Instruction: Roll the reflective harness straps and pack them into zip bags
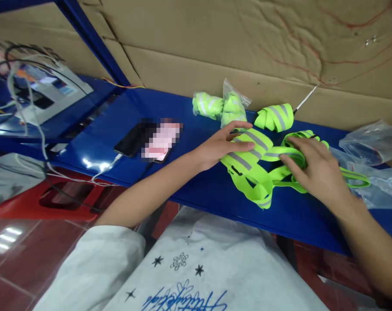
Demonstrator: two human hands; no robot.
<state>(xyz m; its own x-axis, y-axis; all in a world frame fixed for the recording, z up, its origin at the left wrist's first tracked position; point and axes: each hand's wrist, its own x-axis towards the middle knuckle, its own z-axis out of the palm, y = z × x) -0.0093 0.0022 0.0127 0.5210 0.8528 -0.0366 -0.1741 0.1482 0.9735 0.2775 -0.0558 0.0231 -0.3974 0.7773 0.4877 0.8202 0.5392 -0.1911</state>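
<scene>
My left hand (223,147) holds a folded bundle of neon-yellow reflective strap (244,156), its thumb lying across the top of the grey stripe. A loop of the same strap hangs from the bundle onto the blue table. Over a looser heap of reflective strap (291,155) on the right, my right hand (317,170) has its thumb and fingers curled about the loops; its fingertips are partly hidden. Behind my hands lies a rolled reflective strap (275,118). Two more rolls sit in clear plastic, a wrapped roll (207,105) and a bagged roll (233,108).
Clear plastic bags (372,142) lie at the right end of the blue table (196,185). Two phones lie to the left, a black phone (131,140) with a white charging cable (107,172). Cardboard (183,65) lines the back. A red stool (63,198) stands below left.
</scene>
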